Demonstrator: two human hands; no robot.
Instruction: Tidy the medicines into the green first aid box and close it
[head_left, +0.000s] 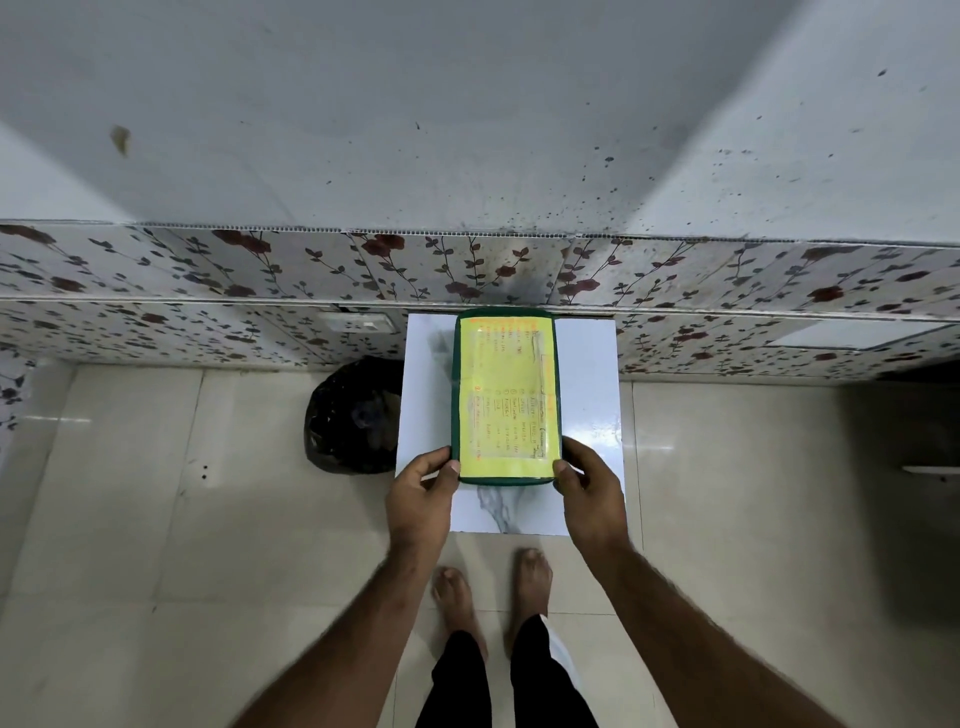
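Both hands, left (422, 493) and right (589, 493), grip the closed green first aid box's (508, 395) near corners.

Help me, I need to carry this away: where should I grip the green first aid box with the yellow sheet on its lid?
Grip the green first aid box by its two long sides near the close end, one hand from each side, as the left hand and right hand do now. It lies flat and long, so its sides are exposed.

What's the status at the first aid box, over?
Left hand and right hand grip near corners of green first aid box. Lid down, on white table. No medicines visible outside.
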